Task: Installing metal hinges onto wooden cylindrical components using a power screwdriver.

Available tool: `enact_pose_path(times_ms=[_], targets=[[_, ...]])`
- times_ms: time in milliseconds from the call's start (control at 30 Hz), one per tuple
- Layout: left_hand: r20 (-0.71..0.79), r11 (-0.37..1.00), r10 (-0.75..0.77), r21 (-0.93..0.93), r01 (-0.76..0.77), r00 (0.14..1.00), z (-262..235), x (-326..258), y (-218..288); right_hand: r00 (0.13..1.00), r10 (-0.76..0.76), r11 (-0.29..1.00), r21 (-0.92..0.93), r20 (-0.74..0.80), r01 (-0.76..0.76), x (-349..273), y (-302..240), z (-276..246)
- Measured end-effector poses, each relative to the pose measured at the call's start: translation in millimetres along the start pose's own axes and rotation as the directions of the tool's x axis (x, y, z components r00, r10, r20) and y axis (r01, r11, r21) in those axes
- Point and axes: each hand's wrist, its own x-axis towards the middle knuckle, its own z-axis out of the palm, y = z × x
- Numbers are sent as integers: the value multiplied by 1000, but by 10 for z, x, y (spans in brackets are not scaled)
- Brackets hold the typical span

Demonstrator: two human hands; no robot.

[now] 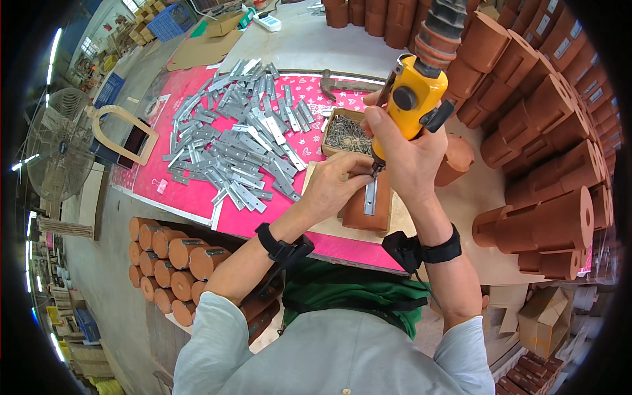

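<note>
The right hand (pixel 413 155) is closed around a yellow power screwdriver (pixel 409 99), whose tip points down to a metal strip (pixel 370 199). This strip lies on top of a brown block (pixel 362 221), which is on the bench (pixel 342 249) in front of the person. The left hand (pixel 332 187) has its fingers narrow together near the tip; I cannot tell if something is between them. Just behind is an open box of screws (pixel 347 134), and behind it a hammer (pixel 352 85). On the left side, many loose metal strips (pixel 247 155) are spread over a pink cover (pixel 187 214).
</note>
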Motion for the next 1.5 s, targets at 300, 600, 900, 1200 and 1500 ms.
enact_pose_path(times_ms=[300, 600, 900, 1200, 1500], targets=[[45, 998, -49, 49, 47, 998, -26, -14, -1, 999, 14, 999, -46, 34, -12, -46, 14, -19], [179, 990, -65, 132, 41, 982, -33, -36, -56, 998, -14, 995, -96, 65, 20, -54, 18, -18], [179, 995, -67, 79, 54, 982, -20, -26, -75, 999, -2, 995, -102, 47, 6, -62, 9, -6], [165, 996, -78, 62, 68, 983, -14, -38, -105, 1000, -15, 988, -154, 16, 18, -71, 55, -33], [166, 997, -43, 68, 32, 985, -3, -42, -117, 1000, 21, 994, -108, -22, -23, -104, 68, -75]])
